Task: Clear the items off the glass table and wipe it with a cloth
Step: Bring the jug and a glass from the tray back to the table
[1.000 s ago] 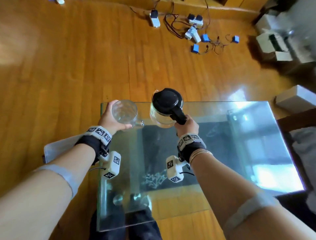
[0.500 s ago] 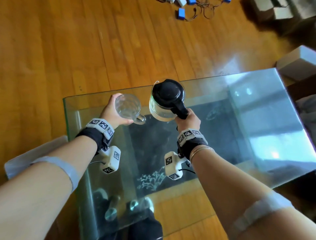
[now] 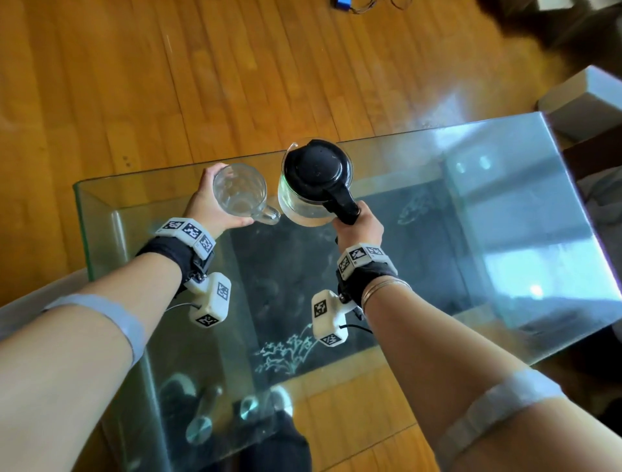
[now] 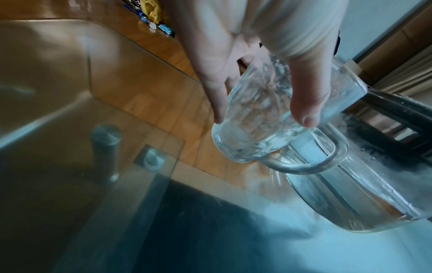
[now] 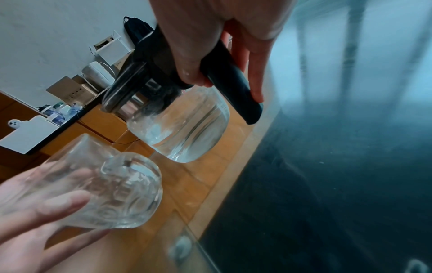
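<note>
My left hand (image 3: 210, 209) grips a clear glass mug (image 3: 239, 192) round its body, with the mug's handle pointing right. In the left wrist view the thumb and fingers (image 4: 306, 103) wrap the mug (image 4: 264, 133), which is tilted and off the table. My right hand (image 3: 360, 229) holds the black handle of a glass kettle (image 3: 316, 171) with a black lid. The kettle (image 5: 184, 129) hangs in the air just right of the mug (image 5: 112, 188). Both are above the far left part of the glass table (image 3: 505, 236).
The table stands on a wooden floor, and its metal legs (image 3: 202, 417) show through the glass. A grey box (image 3: 585, 97) sits beyond the right corner. A pale grey flat thing (image 3: 40, 293) lies left of the table. Cables and a blue item (image 3: 343, 4) lie far off.
Both hands keep their hold. The mug and kettle have come a little nearer from the table's far edge, and the head view has tilted down and turned.
</note>
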### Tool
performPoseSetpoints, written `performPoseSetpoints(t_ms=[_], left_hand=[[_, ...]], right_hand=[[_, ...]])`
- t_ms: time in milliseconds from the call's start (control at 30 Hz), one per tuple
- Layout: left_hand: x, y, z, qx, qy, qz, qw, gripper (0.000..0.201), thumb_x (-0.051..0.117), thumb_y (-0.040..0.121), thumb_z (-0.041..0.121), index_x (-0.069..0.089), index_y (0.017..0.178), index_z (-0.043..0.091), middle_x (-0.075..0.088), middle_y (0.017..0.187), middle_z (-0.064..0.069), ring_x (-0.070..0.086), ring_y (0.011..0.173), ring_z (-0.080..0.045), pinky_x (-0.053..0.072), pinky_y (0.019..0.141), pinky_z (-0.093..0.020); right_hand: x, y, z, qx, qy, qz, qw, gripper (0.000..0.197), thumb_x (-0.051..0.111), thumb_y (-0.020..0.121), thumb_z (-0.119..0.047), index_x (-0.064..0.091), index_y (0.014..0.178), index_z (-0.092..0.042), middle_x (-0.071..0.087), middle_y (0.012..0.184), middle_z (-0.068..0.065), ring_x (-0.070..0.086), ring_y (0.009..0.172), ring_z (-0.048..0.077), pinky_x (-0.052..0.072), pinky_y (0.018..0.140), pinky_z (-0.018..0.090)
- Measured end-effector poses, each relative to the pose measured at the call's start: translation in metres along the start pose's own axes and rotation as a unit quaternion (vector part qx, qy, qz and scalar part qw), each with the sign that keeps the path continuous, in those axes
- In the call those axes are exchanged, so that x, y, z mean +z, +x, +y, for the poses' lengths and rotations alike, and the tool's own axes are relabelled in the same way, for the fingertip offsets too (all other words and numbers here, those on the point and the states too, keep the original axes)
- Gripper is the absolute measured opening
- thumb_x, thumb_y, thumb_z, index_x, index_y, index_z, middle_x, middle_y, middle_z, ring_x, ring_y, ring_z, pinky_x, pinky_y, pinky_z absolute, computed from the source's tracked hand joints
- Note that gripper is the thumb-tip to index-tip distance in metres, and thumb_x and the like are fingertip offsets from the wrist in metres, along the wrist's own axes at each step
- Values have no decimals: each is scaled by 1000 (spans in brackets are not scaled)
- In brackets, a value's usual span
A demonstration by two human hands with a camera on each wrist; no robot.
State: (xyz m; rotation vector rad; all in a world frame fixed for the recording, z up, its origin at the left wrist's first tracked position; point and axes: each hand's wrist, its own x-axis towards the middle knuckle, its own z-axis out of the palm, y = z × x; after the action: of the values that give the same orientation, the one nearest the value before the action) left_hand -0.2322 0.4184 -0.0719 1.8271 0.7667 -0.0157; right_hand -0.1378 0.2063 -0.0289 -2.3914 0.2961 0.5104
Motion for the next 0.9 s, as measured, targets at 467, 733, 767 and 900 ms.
performPoseSetpoints(t_ms=[467,733,767,900], left_hand=[[-23,-37,15,-69,-34,7,997,120,82,65,4,3,149,37,21,157,-4,26,144,-25,28,115,-41],[-104,-138,62,-98,-111,84,985,94,73,75,2,20,148,28,33,152,-6,34,140,-26,35,109,-39],[-118,-155,69,-99,-118,99,983,91,73,76,4,23,147,27,36,151,-6,36,138,-26,36,108,-38],[-185,-224,95,-107,-160,152,969,78,71,78,6,32,143,23,44,144,-8,42,134,-26,40,105,-38]], right_hand=[[-15,-13,2,-58,-36,-8,998,42,65,78,-16,50,116,-23,59,120,1,61,106,22,47,89,27],[-47,-98,-96,-211,-202,-79,953,23,48,90,-15,65,104,-12,64,113,11,57,105,31,41,82,28],[-48,-117,-112,-231,-206,-88,947,23,46,90,-14,66,101,-12,66,109,11,59,102,30,40,75,26],[-52,-205,-172,-303,-213,-130,920,22,47,91,-16,66,101,-13,67,106,10,61,97,28,41,72,25]])
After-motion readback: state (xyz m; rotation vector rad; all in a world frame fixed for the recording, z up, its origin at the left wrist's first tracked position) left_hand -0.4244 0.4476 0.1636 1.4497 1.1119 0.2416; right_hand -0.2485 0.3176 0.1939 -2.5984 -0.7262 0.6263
